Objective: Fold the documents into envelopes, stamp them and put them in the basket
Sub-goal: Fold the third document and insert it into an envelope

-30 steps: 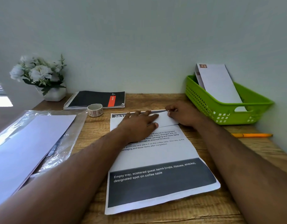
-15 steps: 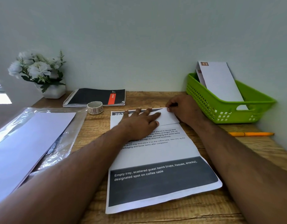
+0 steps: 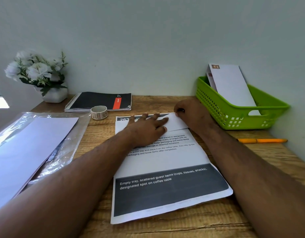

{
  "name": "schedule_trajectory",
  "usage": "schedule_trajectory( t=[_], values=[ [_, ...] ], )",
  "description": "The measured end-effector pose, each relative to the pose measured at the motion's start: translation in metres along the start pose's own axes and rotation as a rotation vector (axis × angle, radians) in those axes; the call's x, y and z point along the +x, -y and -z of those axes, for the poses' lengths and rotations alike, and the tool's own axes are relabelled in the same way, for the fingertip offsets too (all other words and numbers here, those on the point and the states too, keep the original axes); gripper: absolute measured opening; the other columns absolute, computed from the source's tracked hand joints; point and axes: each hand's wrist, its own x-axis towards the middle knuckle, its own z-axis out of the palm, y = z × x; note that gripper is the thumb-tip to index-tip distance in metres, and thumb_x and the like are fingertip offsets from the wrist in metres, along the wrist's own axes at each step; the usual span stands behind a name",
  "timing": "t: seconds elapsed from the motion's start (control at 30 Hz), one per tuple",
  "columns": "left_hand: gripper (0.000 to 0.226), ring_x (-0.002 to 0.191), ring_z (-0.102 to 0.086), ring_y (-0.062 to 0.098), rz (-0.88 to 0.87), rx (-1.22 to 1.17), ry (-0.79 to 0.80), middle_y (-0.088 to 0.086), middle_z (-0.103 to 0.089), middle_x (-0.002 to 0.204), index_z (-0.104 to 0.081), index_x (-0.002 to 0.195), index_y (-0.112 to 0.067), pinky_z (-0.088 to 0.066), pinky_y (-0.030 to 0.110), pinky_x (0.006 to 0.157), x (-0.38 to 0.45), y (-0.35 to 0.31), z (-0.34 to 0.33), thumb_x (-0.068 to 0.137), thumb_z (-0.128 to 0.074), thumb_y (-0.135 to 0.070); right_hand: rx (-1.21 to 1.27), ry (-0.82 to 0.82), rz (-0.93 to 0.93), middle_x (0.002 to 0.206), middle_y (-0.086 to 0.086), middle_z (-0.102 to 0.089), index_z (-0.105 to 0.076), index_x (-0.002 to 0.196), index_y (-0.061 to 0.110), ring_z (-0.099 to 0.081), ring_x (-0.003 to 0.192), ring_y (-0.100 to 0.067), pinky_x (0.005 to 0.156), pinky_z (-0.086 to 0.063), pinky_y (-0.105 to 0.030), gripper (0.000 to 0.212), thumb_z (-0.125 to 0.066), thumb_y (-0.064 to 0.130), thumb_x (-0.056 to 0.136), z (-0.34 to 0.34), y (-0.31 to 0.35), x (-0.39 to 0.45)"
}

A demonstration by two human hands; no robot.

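Flat on the wooden surface (image 3: 182,225) lies one document (image 3: 165,162) — reading "Empty tray, scattered guest items" — left hand (image 3: 148,129) pressing it flat-fingered, right hand (image 3: 191,114) pinching its folded top corner; two envelopes (image 3: 232,85) stand in one green basket (image 3: 234,115).

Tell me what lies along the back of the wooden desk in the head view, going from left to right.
White flowers in a white pot → black spiral notebook with a red label → roll of patterned tape → right hand pinching the folded white paper corner → green plastic basket holding white envelopes.
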Motion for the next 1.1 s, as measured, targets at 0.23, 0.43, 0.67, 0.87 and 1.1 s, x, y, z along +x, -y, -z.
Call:
schedule_trajectory(
  t=[0.23, 0.43, 0.67, 0.87, 1.1],
  values=[
    [0.052, 0.149, 0.001, 0.024, 0.0, -0.013, 0.002, -0.009, -0.002, 0.162, -0.011, 0.15, -0.047, 0.002, 0.061, 0.115, 0.003, 0.002, -0.001, 0.1, -0.02, -0.055, -0.121, 0.071, -0.057, 0.116, -0.005, -0.068, -0.065, 0.118, 0.02, -0.061, 0.108, -0.025, 0.091, -0.045, -0.03, 0.035, -0.053, 0.007, 0.088, -0.009, 0.004, 0.001],
    [0.052, 0.149, 0.001, 0.023, 0.003, -0.028, -0.001, -0.009, -0.003, 0.162, -0.012, 0.149, -0.048, 0.003, 0.06, 0.115, 0.004, 0.002, -0.002, 0.099, -0.021, -0.056, -0.323, 0.045, 0.034, 0.091, -0.011, -0.066, -0.05, 0.078, 0.02, -0.06, 0.086, -0.032, 0.063, -0.033, -0.031, 0.013, -0.046, 0.009, 0.084, -0.008, 0.019, -0.012],
    [0.051, 0.149, 0.0, 0.024, -0.006, -0.01, 0.004, -0.009, -0.003, 0.162, -0.012, 0.15, -0.046, 0.002, 0.061, 0.115, -0.002, 0.002, 0.0, 0.1, -0.02, -0.055, -0.02, -0.034, -0.192, 0.1, -0.011, -0.071, -0.071, 0.097, 0.008, -0.064, 0.096, -0.03, 0.084, -0.05, -0.04, 0.023, -0.056, 0.006, 0.08, -0.006, -0.008, -0.007],
    [0.053, 0.149, -0.001, 0.024, -0.003, 0.02, -0.006, -0.008, -0.002, 0.162, -0.01, 0.151, -0.043, 0.001, 0.061, 0.115, -0.001, 0.002, -0.001, 0.1, -0.018, -0.054, 0.06, 0.245, -0.04, 0.118, -0.006, -0.067, -0.065, 0.12, 0.014, -0.06, 0.112, -0.025, 0.092, -0.042, -0.028, 0.03, -0.048, 0.026, 0.098, -0.009, 0.011, -0.019],
    [0.055, 0.149, -0.001, 0.024, -0.015, 0.004, 0.006, -0.007, -0.004, 0.162, -0.01, 0.152, -0.04, 0.001, 0.061, 0.115, 0.001, 0.005, -0.001, 0.1, -0.017, -0.055, -0.259, 0.387, -0.246, 0.15, 0.004, -0.039, -0.034, 0.145, 0.03, -0.034, 0.139, -0.023, 0.11, -0.018, -0.059, 0.05, -0.022, 0.048, 0.1, -0.014, 0.013, -0.018]
  ],
)
